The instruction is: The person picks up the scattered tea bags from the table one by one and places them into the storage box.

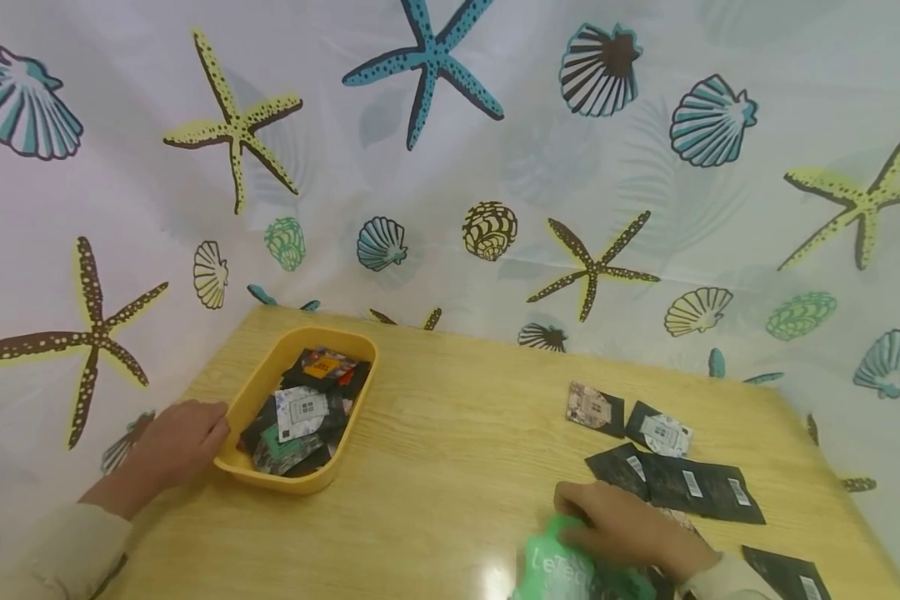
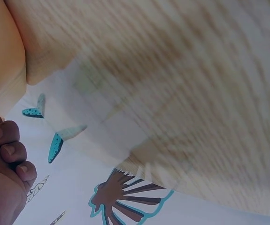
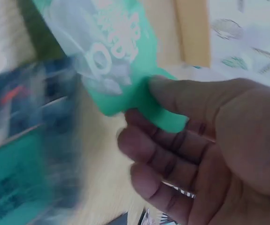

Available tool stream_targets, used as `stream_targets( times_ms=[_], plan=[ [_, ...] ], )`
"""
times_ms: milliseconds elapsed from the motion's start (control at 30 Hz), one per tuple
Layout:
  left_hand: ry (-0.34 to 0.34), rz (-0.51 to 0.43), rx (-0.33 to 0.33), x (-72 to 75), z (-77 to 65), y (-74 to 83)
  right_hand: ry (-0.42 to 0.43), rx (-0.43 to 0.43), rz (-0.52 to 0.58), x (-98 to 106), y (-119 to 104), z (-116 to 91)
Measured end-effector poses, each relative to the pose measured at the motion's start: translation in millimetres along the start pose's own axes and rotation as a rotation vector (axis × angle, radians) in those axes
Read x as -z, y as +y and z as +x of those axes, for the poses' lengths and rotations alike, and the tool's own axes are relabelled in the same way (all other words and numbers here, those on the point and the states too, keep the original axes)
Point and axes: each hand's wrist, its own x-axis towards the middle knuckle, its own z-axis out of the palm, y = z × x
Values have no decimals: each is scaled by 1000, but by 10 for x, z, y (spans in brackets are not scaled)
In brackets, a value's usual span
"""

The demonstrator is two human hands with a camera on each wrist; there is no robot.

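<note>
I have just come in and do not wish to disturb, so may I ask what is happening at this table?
A person's right hand pinches a green packet at the near side of the table. The left hand is at the rim of a yellow tray, which holds several small packets. More dark packets lie on the right.

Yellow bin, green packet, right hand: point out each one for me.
Yellow bin (image 1: pixel 281 482): head view, on its near wall.
Green packet (image 3: pixel 115 49): right wrist view, on its lettered face.
Right hand (image 1: pixel 622 527): head view, on the back of the hand.
</note>
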Motion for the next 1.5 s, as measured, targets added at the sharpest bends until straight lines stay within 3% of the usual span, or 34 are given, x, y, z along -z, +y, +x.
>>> stream_targets(
  times_ms=[167, 467, 700, 967, 1167, 1367, 1500],
  plan=[
    [13, 2, -5, 21, 12, -3, -21, 26, 283, 191, -48, 135],
    [-11, 14, 13, 2, 2, 11, 115, 11, 526, 218, -144, 595],
    [5, 16, 8, 16, 18, -13, 216, 4, 732, 175, -495, 1154],
    [0, 4, 18, 5, -4, -2, 251, 14, 683, 42, -1002, 1926],
    [24, 11, 19, -20, -55, 13, 166, 4, 627, -114, -1299, 2390],
    [44, 14, -8, -17, -5, 13, 110, -48, 608, -242, -1393, 2636],
    [58, 6, -3, -17, -15, 6, 138, -11, 569, -179, -1328, 2544]
  ],
)
